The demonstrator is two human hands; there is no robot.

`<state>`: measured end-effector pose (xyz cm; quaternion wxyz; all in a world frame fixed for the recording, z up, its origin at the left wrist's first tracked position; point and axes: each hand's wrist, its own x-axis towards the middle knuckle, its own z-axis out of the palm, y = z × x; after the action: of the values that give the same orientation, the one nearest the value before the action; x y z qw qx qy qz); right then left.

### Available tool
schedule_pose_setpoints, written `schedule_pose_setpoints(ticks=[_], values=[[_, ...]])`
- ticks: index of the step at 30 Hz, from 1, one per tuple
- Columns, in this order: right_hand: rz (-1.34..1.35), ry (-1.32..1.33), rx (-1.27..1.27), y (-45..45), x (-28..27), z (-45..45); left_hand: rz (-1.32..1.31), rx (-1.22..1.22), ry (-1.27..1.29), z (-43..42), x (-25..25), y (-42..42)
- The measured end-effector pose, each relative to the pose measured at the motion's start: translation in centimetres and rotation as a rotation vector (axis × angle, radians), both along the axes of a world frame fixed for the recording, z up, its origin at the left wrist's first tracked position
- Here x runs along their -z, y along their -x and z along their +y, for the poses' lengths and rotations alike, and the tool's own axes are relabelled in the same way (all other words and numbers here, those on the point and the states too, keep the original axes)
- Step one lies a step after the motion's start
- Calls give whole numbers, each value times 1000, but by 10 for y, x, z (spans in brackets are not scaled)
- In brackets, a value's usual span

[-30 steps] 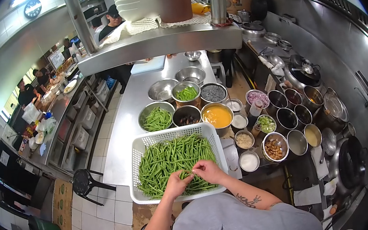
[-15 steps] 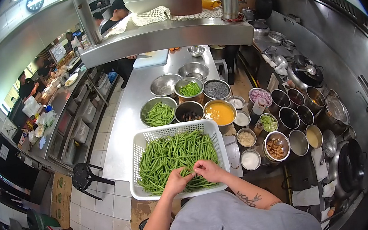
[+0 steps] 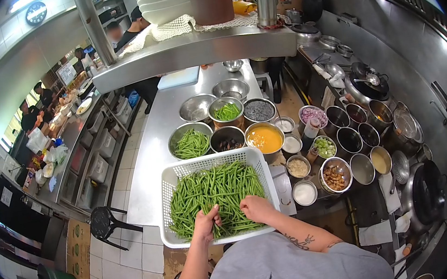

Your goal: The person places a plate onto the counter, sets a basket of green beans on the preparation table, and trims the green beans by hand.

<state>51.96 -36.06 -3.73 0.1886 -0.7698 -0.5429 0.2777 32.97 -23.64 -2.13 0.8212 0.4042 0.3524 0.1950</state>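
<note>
A white perforated basket [image 3: 161, 214] heaped with long green beans [image 3: 215, 186] stands at the near end of the steel table, close to my body. My left hand [image 3: 206, 224] is over the near left part of the heap, thumb raised and fingers curled round green beans at its inner side. To its right, my right hand [image 3: 258, 210] is closed just above the beans, fingers bent together; what they may pinch is hidden. The two hands are apart. Behind the basket is a steel bowl of green beans [image 3: 191, 144]; a smaller bowl holds cut green pieces [image 3: 227, 112].
Beyond the basket stand a pot of yellow liquid [image 3: 264, 138], a pot of dark pieces [image 3: 227, 139] and a bowl of dark grey contents [image 3: 259, 110]. Several ingredient pots fill the right side. A steel shelf [image 3: 193, 55] crosses overhead. A black stool [image 3: 104, 224] stands left.
My hands, together at the near side of the beans before, have separated. The left moved slightly left with its thumb lifted; the right moved right. The whole view has shifted slightly.
</note>
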Motion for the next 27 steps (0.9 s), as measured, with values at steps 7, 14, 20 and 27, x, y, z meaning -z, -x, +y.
schedule_pose_setpoints(ticks=[7, 14, 20, 27], values=[[-222, -141, -16, 10, 8, 0, 34, -25, 24, -6, 0, -3], [79, -592, 122, -1, -6, -6, 77, -29, -54, -16, -13, -9], [646, -376, 170, 24, -1, -3, -48, -60, -129, -23, -1, -23], [649, -215, 192, 19, 3, -6, -150, -154, -141, -22, 9, -26]])
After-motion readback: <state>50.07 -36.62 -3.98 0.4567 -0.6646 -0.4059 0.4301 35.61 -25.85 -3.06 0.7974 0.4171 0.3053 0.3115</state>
